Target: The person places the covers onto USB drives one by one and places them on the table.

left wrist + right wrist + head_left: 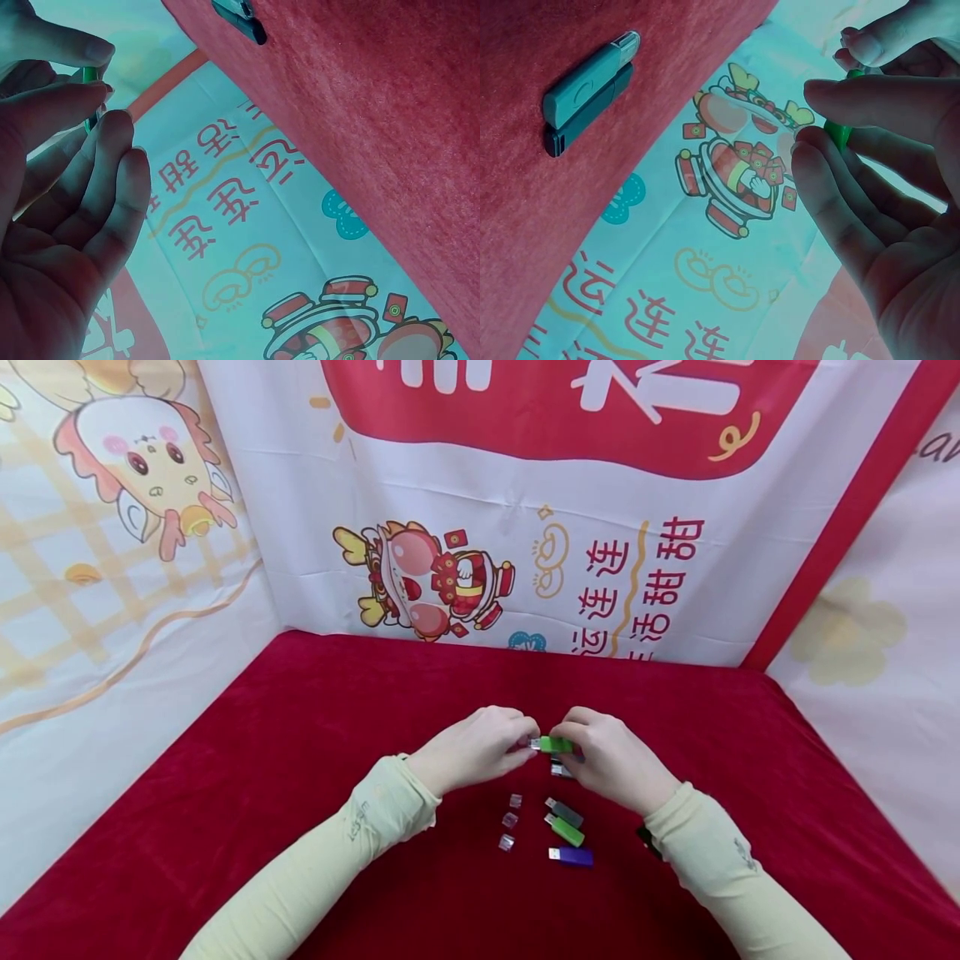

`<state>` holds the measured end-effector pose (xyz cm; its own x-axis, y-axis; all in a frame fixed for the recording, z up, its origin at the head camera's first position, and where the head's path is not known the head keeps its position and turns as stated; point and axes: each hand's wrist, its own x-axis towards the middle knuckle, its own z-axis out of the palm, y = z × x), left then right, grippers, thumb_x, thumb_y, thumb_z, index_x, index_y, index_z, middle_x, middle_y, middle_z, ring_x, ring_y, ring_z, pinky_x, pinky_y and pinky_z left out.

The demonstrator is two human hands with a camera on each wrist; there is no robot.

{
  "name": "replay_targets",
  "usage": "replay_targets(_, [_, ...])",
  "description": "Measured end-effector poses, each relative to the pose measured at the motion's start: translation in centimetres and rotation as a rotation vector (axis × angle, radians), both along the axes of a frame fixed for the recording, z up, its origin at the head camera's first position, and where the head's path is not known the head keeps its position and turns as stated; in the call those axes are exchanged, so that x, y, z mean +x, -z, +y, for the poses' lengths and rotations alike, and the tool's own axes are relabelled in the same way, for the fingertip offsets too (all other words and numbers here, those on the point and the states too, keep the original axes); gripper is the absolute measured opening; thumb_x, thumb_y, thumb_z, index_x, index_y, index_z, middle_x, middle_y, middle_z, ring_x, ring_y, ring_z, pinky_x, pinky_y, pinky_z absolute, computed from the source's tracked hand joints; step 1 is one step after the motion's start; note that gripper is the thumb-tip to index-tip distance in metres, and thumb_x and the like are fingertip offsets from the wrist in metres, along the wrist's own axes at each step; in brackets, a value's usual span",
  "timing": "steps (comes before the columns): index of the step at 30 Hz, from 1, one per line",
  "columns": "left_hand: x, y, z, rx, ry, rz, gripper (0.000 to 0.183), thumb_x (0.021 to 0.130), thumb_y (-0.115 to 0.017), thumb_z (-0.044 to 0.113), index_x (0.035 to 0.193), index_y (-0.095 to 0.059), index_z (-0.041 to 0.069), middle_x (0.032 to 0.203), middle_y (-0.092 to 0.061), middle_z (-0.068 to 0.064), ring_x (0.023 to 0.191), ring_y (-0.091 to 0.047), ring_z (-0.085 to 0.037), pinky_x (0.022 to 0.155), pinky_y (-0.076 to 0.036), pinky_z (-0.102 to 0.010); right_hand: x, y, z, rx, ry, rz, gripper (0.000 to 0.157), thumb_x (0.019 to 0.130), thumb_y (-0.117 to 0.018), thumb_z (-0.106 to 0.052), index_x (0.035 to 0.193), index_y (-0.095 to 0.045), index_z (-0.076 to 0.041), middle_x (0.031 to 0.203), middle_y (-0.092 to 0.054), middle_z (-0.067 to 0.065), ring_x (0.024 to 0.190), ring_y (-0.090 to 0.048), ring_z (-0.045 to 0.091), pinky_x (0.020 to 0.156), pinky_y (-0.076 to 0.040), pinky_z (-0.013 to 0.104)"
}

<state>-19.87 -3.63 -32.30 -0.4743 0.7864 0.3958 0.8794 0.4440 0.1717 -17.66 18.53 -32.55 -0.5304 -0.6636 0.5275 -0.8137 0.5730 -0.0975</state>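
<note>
A green USB stick is held above the red cloth, its metal plug pointing left. My right hand pinches its body between thumb and fingers; the green body also shows in the right wrist view. At the plug end, my left hand pinches a small clear cap, mostly hidden by the fingertips. Below the hands lie a grey USB stick, another green USB stick and a purple USB stick. Left of them, clear caps form a short column.
A capped grey USB stick lies against a dark one on the cloth near my right hand. A black object is partly covered by the right sleeve. Printed curtains border the red cloth.
</note>
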Motion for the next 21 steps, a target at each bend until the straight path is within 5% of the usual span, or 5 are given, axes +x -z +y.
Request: replay_targets(21, [0.27, -0.07, -0.28, 0.019, 0.017, 0.007, 0.014, 0.089, -0.074, 0.012, 0.101, -0.067, 0.006, 0.088, -0.064, 0.000, 0.078, -0.058, -0.008, 0.075, -0.048, -0.017, 0.39, -0.35, -0.35, -0.014, -0.002, 0.032, 0.030, 0.066, -0.087, 0.006, 0.092, -0.072, -0.001, 0.087, -0.060, 0.005, 0.074, -0.062, 0.014, 0.067, -0.056, 0.028])
